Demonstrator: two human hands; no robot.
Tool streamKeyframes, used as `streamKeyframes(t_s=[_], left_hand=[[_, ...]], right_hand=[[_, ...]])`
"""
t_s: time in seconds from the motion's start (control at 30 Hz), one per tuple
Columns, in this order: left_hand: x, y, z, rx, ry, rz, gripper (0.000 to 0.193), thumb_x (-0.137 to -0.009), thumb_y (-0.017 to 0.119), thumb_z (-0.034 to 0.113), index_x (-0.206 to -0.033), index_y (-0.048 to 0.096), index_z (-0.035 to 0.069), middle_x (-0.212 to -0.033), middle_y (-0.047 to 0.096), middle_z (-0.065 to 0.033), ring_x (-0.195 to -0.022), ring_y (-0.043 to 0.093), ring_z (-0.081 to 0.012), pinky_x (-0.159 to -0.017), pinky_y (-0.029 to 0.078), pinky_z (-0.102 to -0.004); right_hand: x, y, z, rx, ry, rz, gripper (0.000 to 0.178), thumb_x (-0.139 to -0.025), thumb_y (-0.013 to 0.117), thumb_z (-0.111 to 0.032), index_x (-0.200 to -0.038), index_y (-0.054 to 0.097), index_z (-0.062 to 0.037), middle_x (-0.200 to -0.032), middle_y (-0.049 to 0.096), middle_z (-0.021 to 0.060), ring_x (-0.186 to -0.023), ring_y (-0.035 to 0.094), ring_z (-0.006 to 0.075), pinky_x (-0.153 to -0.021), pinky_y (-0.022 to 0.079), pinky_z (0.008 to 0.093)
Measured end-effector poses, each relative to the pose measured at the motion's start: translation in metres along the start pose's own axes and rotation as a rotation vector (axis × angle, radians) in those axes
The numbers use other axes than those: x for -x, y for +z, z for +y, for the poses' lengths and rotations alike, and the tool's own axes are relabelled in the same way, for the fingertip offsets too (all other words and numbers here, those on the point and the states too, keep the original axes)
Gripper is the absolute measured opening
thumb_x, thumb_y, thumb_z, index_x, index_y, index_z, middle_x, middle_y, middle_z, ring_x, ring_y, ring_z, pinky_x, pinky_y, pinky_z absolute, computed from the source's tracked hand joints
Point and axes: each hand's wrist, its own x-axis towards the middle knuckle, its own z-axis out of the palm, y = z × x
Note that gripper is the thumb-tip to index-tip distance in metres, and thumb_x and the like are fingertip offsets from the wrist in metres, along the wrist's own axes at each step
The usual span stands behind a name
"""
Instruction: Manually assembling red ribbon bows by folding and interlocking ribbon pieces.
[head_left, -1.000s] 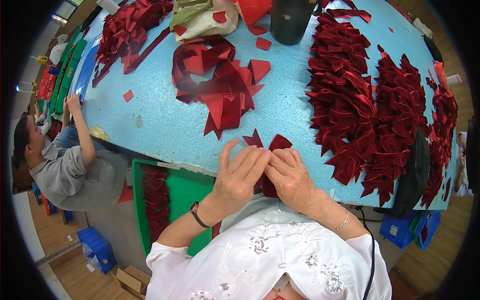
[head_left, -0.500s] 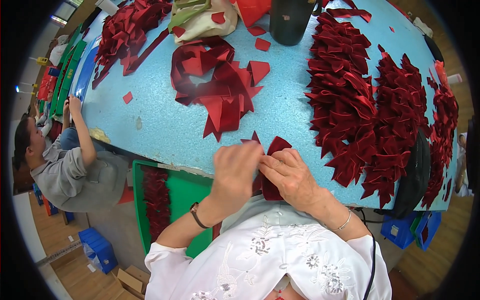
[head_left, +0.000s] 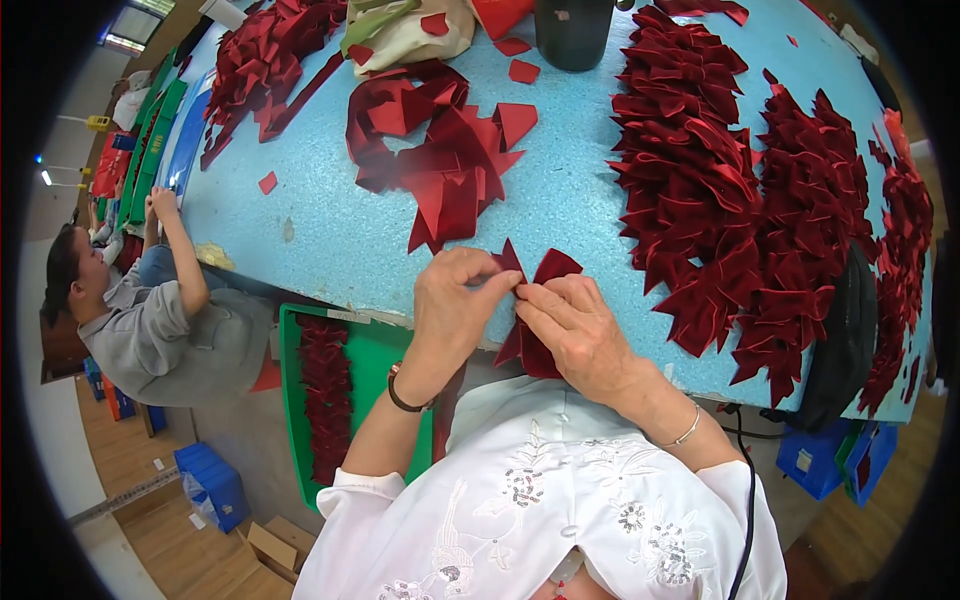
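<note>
At the table's near edge, a dark red velvet ribbon bow (head_left: 541,350) is gripped at its middle by my right hand (head_left: 585,335), thumb and fingers pinched together. One loop and pointed tails stick out around the fingers. My left hand (head_left: 452,300) is closed in a pinch right beside the bow's middle, thumb against forefinger; what lies between those fingertips is too small to make out. Just beyond the hands lies a loose heap of red ribbon pieces (head_left: 450,190).
Rows of finished bows (head_left: 685,180) cover the table's right side, with a black bag (head_left: 838,345) beside them. A dark mug (head_left: 573,35), a cream cloth bag (head_left: 420,40) and a ribbon pile (head_left: 270,60) stand farther back. A green crate (head_left: 375,385) sits at lower left; a co-worker (head_left: 165,320) sits beyond.
My left hand, blurred before, has turned and lowered slightly, its thumb and forefinger now pinched beside the bow. The right hand keeps its grip. The whole view has shifted a little.
</note>
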Motion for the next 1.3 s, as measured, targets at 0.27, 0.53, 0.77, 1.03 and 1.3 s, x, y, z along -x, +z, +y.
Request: streamKeyframes(t_s=[0.27, 0.53, 0.77, 1.03, 1.3], left_hand=[[0.008, 0.003, -0.002, 0.137, -0.235, 0.017, 0.020, -0.078, 0.075, 0.014, -0.075, 0.067, -0.004, -0.064, 0.066, -0.0090, -0.054, 0.057, -0.0120, -0.050, 0.043, -0.0272], [-0.002, -0.004, 0.006, 0.627, -0.477, -0.110, 0.016, -0.084, 0.070, 0.008, -0.076, 0.058, 0.001, -0.061, 0.063, -0.0082, -0.048, 0.052, -0.0082, -0.043, 0.036, -0.0218], [-0.005, -0.002, 0.004, 0.807, -0.555, -0.198, 0.014, -0.088, 0.066, 0.006, -0.084, 0.055, 0.000, -0.058, 0.059, -0.0057, -0.047, 0.052, -0.0072, -0.044, 0.036, -0.0219], [0.001, 0.012, 0.001, 0.554, -0.366, -0.032, 0.018, -0.088, 0.066, 0.004, -0.095, 0.050, -0.002, -0.062, 0.061, -0.0055, -0.050, 0.055, -0.0087, -0.046, 0.039, -0.0242], [-0.001, -0.004, -0.007, 0.074, 0.044, 0.333, 0.023, -0.085, 0.064, -0.002, -0.105, 0.053, -0.001, -0.084, 0.067, -0.0121, -0.068, 0.063, -0.0184, -0.059, 0.049, -0.0304]], right_hand=[[0.003, 0.003, 0.002, 0.011, -0.017, 0.027, 0.033, -0.071, 0.063, 0.000, -0.104, 0.063, 0.0058, -0.116, 0.061, 0.0153, -0.092, 0.058, 0.0295, -0.081, 0.047, 0.0402], [0.004, 0.002, 0.000, 0.050, -0.009, 0.003, 0.033, -0.069, 0.063, -0.001, -0.101, 0.063, 0.0058, -0.115, 0.058, 0.0143, -0.090, 0.058, 0.0287, -0.081, 0.048, 0.0403], [0.005, 0.006, -0.001, 0.090, -0.041, 0.060, 0.034, -0.069, 0.064, -0.003, -0.101, 0.063, 0.0068, -0.114, 0.058, 0.0147, -0.090, 0.058, 0.0286, -0.080, 0.049, 0.0413], [0.003, 0.005, -0.001, 0.103, -0.047, 0.018, 0.035, -0.068, 0.064, -0.003, -0.102, 0.064, 0.0043, -0.113, 0.061, 0.0124, -0.090, 0.058, 0.0259, -0.080, 0.048, 0.0391], [0.000, 0.003, -0.002, 0.139, -0.038, -0.024, 0.036, -0.069, 0.064, -0.003, -0.104, 0.065, 0.0029, -0.113, 0.063, 0.0110, -0.090, 0.058, 0.0240, -0.082, 0.047, 0.0380]])
